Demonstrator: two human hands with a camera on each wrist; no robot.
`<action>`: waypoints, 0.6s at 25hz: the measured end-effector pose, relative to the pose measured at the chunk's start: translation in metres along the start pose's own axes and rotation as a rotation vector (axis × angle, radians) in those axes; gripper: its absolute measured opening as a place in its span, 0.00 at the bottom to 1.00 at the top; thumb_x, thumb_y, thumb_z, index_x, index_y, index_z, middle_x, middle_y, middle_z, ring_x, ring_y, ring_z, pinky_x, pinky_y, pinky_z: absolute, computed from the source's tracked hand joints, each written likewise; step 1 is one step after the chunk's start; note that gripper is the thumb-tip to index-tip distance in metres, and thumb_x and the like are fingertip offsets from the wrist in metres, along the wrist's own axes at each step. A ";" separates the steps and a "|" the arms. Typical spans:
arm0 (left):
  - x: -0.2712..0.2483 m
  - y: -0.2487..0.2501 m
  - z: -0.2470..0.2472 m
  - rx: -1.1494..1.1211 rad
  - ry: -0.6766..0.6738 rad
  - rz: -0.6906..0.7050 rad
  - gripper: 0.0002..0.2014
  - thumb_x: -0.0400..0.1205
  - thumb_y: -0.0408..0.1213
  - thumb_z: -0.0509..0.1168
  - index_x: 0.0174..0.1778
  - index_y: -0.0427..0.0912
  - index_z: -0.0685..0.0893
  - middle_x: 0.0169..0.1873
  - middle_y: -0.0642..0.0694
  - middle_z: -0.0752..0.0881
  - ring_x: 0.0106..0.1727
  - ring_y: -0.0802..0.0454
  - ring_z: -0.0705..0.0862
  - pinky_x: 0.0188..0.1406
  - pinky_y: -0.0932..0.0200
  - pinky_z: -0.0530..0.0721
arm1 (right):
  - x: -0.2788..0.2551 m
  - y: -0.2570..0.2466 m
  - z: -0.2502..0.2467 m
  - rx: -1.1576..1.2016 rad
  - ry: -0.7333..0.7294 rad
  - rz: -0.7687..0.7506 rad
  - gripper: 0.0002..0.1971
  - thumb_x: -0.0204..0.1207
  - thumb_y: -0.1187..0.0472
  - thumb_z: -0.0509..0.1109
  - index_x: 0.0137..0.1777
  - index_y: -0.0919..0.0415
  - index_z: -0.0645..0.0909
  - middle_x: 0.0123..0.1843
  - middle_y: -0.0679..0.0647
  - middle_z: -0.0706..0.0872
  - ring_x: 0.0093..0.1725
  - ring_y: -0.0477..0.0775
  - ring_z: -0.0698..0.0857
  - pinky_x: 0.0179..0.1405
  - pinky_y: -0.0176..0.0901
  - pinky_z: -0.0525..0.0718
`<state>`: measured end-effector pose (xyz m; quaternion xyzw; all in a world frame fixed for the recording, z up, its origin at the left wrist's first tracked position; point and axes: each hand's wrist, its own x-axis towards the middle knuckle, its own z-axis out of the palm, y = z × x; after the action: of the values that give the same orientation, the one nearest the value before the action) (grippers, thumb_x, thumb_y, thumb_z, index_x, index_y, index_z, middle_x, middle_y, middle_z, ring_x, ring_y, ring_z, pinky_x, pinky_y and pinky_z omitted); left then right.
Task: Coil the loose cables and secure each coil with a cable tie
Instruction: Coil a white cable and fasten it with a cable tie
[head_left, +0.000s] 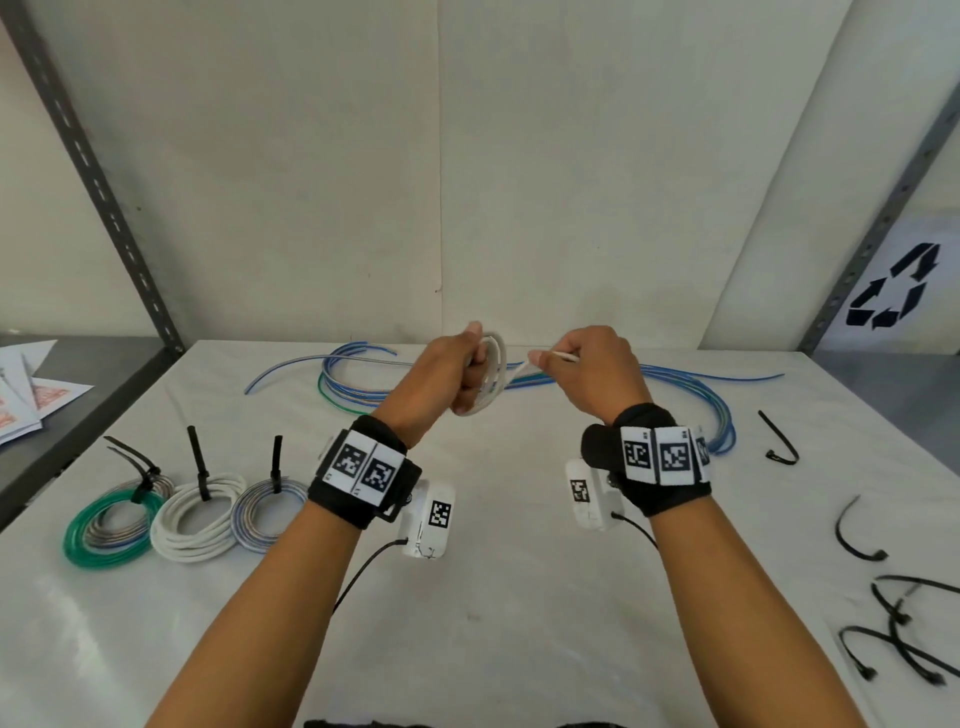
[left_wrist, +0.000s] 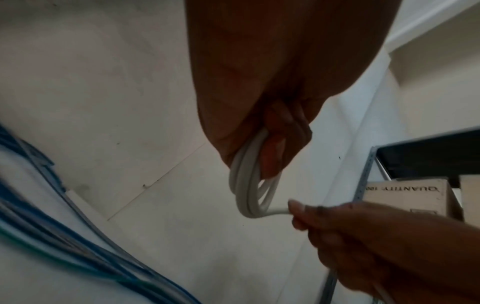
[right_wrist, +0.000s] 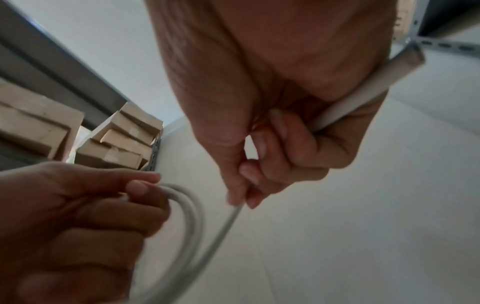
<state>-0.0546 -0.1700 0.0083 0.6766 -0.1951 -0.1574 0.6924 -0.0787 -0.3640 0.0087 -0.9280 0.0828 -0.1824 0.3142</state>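
We stand in a storeroom: slotted steel shelf posts (head_left: 98, 187), stacked cartons (right_wrist: 122, 142), a recycling sign (head_left: 893, 291), a covered worktable (head_left: 519, 597) with tied coils (head_left: 197, 514) and ties (head_left: 893, 639).

I look down on a white worktop (head_left: 519, 597) that runs back to a plain off-white wall (head_left: 467, 156) with a thin vertical seam. Grey slotted shelf posts (head_left: 98, 192) slant up at both sides. A recycling sign (head_left: 893, 291) hangs at the right, printed papers (head_left: 26, 395) lie on the left shelf, and my wrist views show stacked cardboard boxes (right_wrist: 116, 142). The light is soft and even.
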 end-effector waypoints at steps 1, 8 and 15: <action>-0.001 0.000 0.004 0.040 -0.013 -0.022 0.20 0.93 0.51 0.47 0.37 0.47 0.70 0.24 0.54 0.61 0.25 0.55 0.57 0.32 0.52 0.52 | 0.001 -0.003 0.003 0.074 0.013 -0.005 0.18 0.81 0.50 0.74 0.42 0.67 0.89 0.36 0.57 0.89 0.38 0.57 0.85 0.40 0.47 0.80; -0.002 -0.006 0.014 0.253 -0.005 0.037 0.21 0.93 0.52 0.42 0.45 0.42 0.70 0.26 0.56 0.65 0.30 0.56 0.63 0.37 0.53 0.66 | -0.019 -0.035 0.021 0.531 -0.118 -0.110 0.17 0.86 0.68 0.59 0.38 0.76 0.81 0.27 0.56 0.77 0.29 0.53 0.74 0.34 0.47 0.73; -0.001 -0.006 0.020 0.165 0.084 0.189 0.27 0.92 0.58 0.41 0.41 0.43 0.74 0.27 0.56 0.71 0.31 0.57 0.70 0.37 0.59 0.74 | -0.028 -0.044 0.029 0.485 -0.004 -0.262 0.13 0.89 0.59 0.63 0.63 0.57 0.88 0.47 0.53 0.89 0.49 0.48 0.86 0.49 0.36 0.82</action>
<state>-0.0648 -0.1874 0.0026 0.7157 -0.2412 -0.0462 0.6538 -0.0913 -0.3056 0.0064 -0.8288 -0.0849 -0.2341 0.5012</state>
